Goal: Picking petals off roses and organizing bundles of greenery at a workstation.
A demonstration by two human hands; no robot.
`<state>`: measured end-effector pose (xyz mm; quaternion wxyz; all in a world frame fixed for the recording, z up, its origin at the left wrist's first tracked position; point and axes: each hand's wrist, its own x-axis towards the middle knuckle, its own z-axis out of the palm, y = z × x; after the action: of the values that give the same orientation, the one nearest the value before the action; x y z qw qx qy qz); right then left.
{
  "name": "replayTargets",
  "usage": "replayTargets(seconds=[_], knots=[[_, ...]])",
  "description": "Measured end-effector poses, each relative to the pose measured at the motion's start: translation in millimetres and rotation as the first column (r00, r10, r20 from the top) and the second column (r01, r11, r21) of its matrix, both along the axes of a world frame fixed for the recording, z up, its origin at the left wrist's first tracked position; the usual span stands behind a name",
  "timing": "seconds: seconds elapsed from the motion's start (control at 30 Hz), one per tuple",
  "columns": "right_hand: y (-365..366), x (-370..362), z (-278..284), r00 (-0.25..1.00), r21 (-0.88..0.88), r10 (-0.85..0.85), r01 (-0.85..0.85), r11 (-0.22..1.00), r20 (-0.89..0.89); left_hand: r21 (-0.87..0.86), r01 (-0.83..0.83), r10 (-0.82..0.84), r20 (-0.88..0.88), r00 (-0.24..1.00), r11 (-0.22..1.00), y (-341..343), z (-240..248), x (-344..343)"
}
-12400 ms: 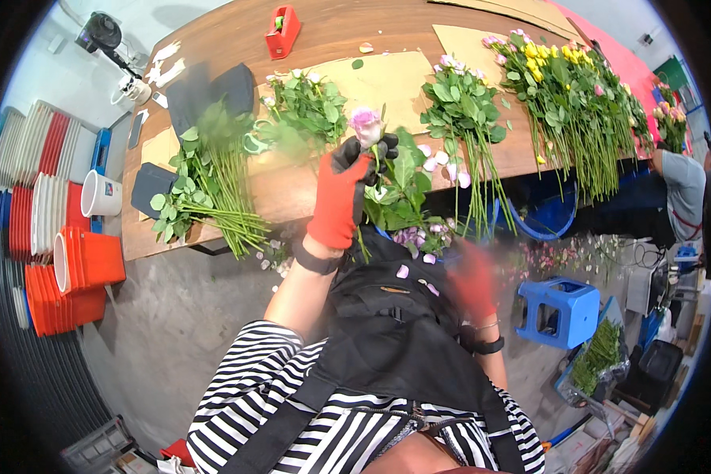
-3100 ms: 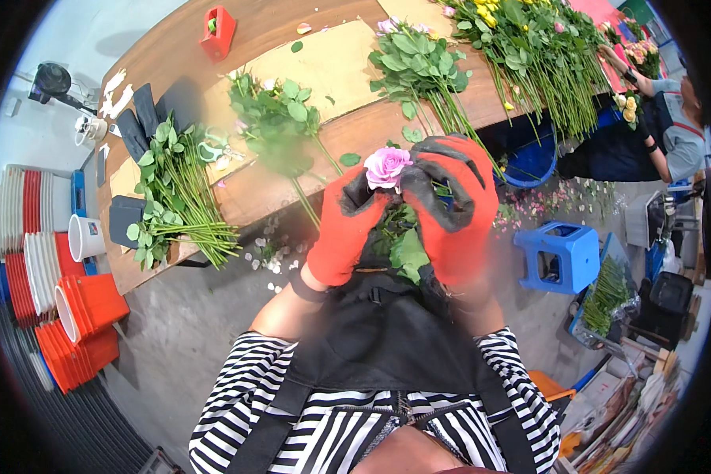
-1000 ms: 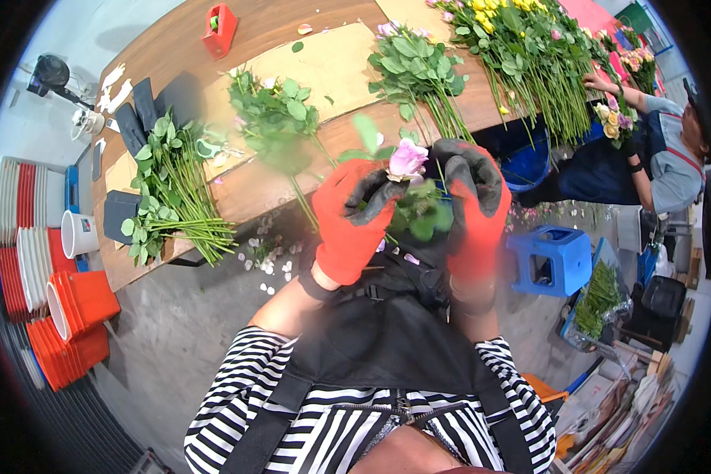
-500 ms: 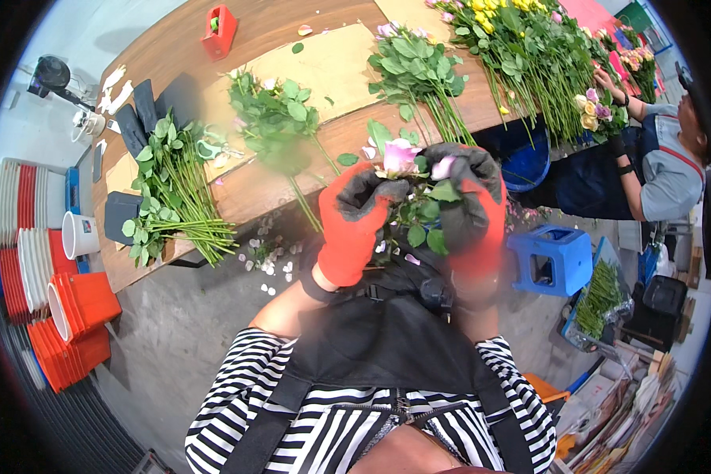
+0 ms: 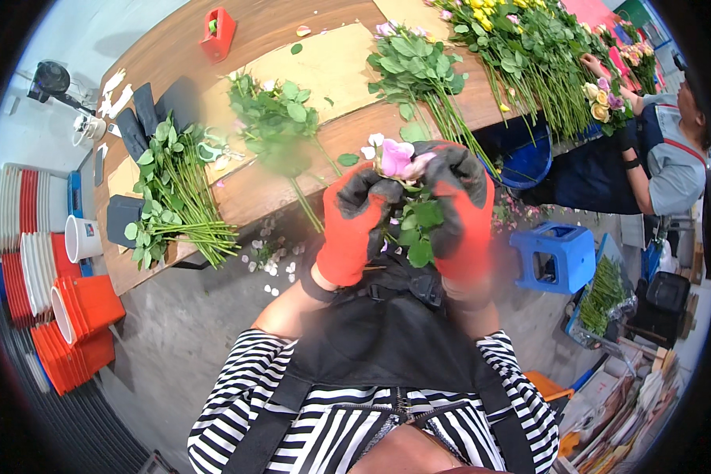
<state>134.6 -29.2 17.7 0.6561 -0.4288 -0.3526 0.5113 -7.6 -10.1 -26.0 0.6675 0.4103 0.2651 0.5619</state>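
Observation:
A pink-lilac rose [image 5: 395,156] with green leaves [image 5: 421,229] hangs between my gloved hands, in front of the table's near edge. My left hand [image 5: 349,225], in a red glove with dark grey fingers, is closed round the rose just below its bloom. My right hand [image 5: 464,207], gloved alike, is closed at the bloom's right side, with a pale pink petal [image 5: 422,164] at its fingertips. How far the right fingers wrap is partly hidden. Past the hands, a blurred bunch of roses [image 5: 272,118] lies on the wooden table [image 5: 166,47].
Cut stems [image 5: 186,189], green-handled scissors [image 5: 211,148] and a red tape dispenser [image 5: 218,35] are on the table. More rose bunches [image 5: 419,71] lie farther right. A co-worker [image 5: 663,158] holds flowers at the right. A blue stool [image 5: 554,257] and orange buckets [image 5: 83,308] stand on the floor.
My right hand has moved left against the bloom, bringing the pale petal next to it. The rose has tipped slightly. At the right, the co-worker's bouquet has shifted a little.

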Motion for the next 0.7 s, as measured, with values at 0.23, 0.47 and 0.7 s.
replayTargets(seconds=[0.23,0.47,0.7], knots=[[4,40,-61,0.990,0.236,-0.052,0.021,0.972,0.128,-0.065,0.097,-0.075,0.285,0.956,0.993,22,-6,-10],[-39,38,-119,0.759,-0.254,0.589,-0.533,0.807,0.279,0.100,-0.167,0.166,0.024,0.986,0.981,86,-25,-69],[-74,69,-183,0.969,-0.479,0.191,-0.096,0.873,0.155,0.336,-0.337,0.449,-0.353,0.820,0.879,128,-56,-123]])
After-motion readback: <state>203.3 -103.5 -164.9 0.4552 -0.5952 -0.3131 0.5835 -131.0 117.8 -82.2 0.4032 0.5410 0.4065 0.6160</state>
